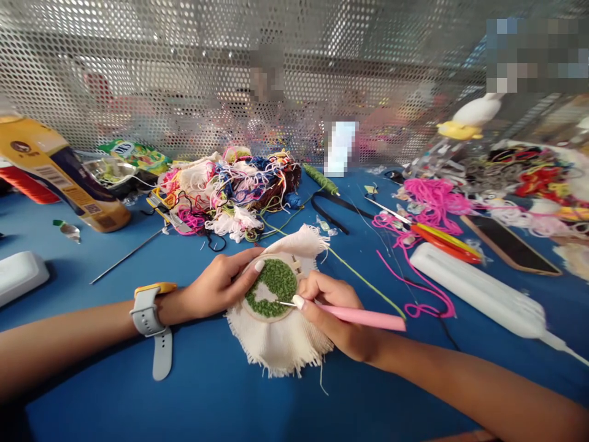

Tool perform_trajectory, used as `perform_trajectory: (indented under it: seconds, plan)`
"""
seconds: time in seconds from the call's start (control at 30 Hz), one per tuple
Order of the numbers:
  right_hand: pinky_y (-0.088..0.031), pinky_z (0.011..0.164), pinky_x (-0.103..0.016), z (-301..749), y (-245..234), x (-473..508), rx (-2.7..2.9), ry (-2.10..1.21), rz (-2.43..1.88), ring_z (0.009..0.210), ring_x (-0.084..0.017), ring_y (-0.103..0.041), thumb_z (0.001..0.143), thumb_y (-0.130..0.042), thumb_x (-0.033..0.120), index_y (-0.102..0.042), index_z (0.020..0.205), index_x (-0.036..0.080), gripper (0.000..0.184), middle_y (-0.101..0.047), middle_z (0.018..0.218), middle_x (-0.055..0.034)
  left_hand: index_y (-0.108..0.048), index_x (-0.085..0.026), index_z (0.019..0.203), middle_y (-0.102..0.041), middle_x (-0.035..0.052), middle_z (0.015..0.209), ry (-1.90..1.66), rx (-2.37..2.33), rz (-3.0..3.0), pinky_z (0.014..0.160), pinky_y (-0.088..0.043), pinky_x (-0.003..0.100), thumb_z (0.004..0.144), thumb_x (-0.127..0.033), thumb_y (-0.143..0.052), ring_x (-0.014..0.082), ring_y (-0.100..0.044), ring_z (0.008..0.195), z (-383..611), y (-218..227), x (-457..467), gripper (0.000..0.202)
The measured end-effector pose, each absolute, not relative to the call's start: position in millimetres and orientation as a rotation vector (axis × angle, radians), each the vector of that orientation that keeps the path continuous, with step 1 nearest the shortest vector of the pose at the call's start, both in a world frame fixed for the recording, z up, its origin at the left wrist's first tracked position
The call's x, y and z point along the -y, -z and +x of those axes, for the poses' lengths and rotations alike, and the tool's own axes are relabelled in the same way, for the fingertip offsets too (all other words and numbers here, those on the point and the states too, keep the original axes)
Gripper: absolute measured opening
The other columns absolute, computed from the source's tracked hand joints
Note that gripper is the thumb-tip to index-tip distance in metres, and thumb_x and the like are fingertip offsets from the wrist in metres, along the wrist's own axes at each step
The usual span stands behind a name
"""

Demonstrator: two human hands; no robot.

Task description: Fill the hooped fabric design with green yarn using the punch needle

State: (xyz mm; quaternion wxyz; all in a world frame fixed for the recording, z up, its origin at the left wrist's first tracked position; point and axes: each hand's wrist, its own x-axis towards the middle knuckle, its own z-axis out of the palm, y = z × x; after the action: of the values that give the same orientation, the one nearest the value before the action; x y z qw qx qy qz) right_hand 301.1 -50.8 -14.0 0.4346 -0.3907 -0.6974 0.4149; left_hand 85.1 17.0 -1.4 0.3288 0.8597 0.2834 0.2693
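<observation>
Holding the round hoop (270,320) by its left side, the left hand (226,281) pinches it in its grip, with the thumb lying on the green stitches (281,279). The hoop is above the blue bench (197,393), in front of the person, and white cloth (285,344) with frayed edges spreads around it. The right hand (335,310) has its grip closed around a pink tool (368,317), whose thin needle (288,304) points to the bare patch among the stitches; whether the tip enters the cloth, I cannot tell. Green yarn (367,283) reaches the tool's rear end. Behind the hoop lies a tangled yarn pile (257,184).
</observation>
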Motion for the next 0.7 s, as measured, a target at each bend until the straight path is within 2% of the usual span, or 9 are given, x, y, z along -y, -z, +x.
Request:
perform_trajectory:
  seconds: [0.37, 0.5, 0.6, 0.7]
  plan:
    - [-0.030, 0.050, -0.025, 298.2, 12.9, 51.3, 1.711, -1.065, -0.988, 0.054, -0.010, -0.034, 0.088, -0.047, 0.031, -0.039, 0.067, 0.020, 0.025, -0.036, 0.059, 0.0040, -0.049, -0.009, 0.127, -0.064, 0.0022, 0.069, -0.697, -0.738, 2.238, 0.058, -0.049, 0.019, 0.096, -0.032, -0.036, 0.0128, -0.060, 0.066, 84.6, 3.1, -17.5, 0.040]
    - [-0.033, 0.053, -0.024, 291.0, 15.2, 51.8, 1.881, -0.830, -1.058, 0.054, -0.010, -0.041, 0.087, -0.048, 0.023, -0.042, 0.069, 0.019, 0.020, -0.043, 0.060, 0.0033, -0.046, -0.010, 0.129, -0.064, 0.0021, 0.073, -0.664, -0.773, 2.236, 0.055, -0.046, 0.018, 0.095, -0.030, -0.037, 0.0108, -0.057, 0.062, 84.3, 4.1, -15.7, 0.040]
    - [-0.038, 0.061, -0.025, 283.9, 17.3, 50.8, 2.073, -0.572, -0.994, 0.063, -0.013, -0.050, 0.086, -0.048, 0.015, -0.049, 0.075, 0.018, 0.012, -0.052, 0.068, -0.0009, -0.045, -0.011, 0.130, -0.063, 0.0011, 0.072, -0.686, -0.823, 2.235, 0.054, -0.045, 0.018, 0.096, -0.030, -0.037, 0.0100, -0.055, 0.059, 85.2, 4.0, -13.7, 0.040]
    - [-0.038, 0.061, -0.025, 283.2, 17.4, 50.1, 2.047, -0.628, -1.006, 0.063, -0.012, -0.050, 0.086, -0.050, 0.017, -0.050, 0.074, 0.018, 0.012, -0.053, 0.068, 0.0000, -0.047, -0.011, 0.128, -0.063, 0.0015, 0.071, -0.720, -0.833, 2.195, 0.060, -0.048, 0.020, 0.096, -0.031, -0.036, 0.0132, -0.059, 0.068, 86.5, 4.0, -13.1, 0.040]
